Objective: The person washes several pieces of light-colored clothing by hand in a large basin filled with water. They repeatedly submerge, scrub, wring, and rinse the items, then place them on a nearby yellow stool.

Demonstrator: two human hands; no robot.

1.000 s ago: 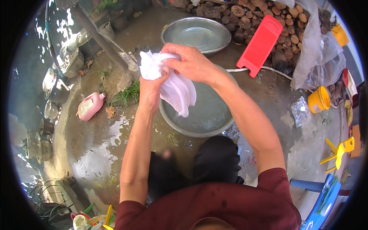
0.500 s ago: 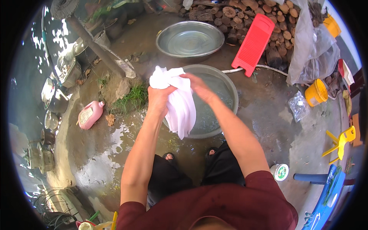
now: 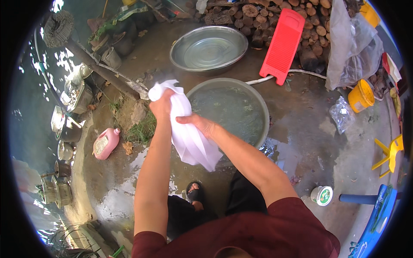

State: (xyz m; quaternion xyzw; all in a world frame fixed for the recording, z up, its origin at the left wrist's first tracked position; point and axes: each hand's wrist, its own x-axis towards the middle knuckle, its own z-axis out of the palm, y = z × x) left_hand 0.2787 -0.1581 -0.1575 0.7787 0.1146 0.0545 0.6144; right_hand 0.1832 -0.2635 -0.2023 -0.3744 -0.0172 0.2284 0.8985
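Note:
A white cloth (image 3: 186, 137), bunched at its upper end and hanging loose below, is held up in front of me. My left hand (image 3: 161, 105) is closed around it near the bunched top. Lower down, my right hand (image 3: 201, 124) grips the cloth from the right, thumb lying across it; its other fingers are partly hidden. Just beyond and to the right stands a grey basin (image 3: 265, 118) of cloudy water, its near left part covered by the cloth and my right arm. Behind it sits a shiny metal basin (image 3: 173, 60) with water inside.
A red washboard (image 3: 282, 47) leans against stacked firewood (image 3: 316, 32). A white hose (image 3: 307, 73) runs behind the grey basin. Left lies a pink jug (image 3: 106, 144); right are a yellow bucket (image 3: 360, 96), a white tub (image 3: 322, 195) and a blue bench (image 3: 378, 215). The ground is wet.
The cloth has moved left, away from over the basin. My right hand has gone from the cloth's top down to its middle. My left hand has shifted up and left.

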